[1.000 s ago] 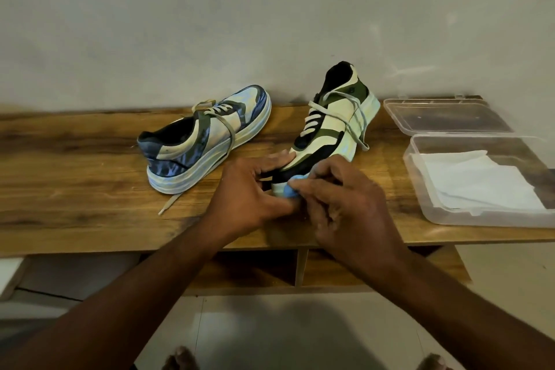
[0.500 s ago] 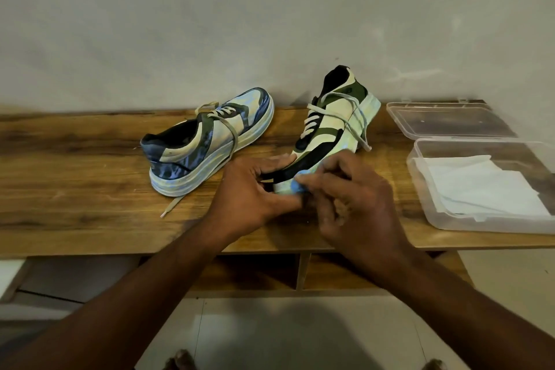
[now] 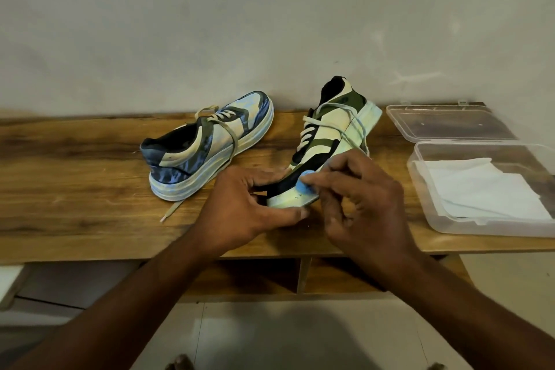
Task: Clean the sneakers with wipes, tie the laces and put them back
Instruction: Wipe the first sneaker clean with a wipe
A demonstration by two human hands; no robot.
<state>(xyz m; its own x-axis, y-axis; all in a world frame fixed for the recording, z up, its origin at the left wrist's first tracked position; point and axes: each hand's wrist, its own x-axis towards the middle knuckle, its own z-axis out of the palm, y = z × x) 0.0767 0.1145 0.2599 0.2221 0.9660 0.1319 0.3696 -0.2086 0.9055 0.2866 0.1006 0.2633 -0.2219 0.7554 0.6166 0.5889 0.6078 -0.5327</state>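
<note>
Head view: green sneaker (image 3: 333,141) tilted on wooden shelf (image 3: 75,189), toe toward person, heel raised toward wall; left hand (image 3: 240,213) grips toe end, thumb under sole edge, fingers curled over top; right hand (image 3: 360,204) pinches small blue wipe (image 3: 306,182) between thumb and forefinger, pressed against toe side just beside left fingers; blue sneaker (image 3: 207,144) rests upright left of it, laces loose; open clear box (image 3: 450,219) with white wipes (image 3: 480,186) at right, lid (image 3: 450,123) behind.
</note>
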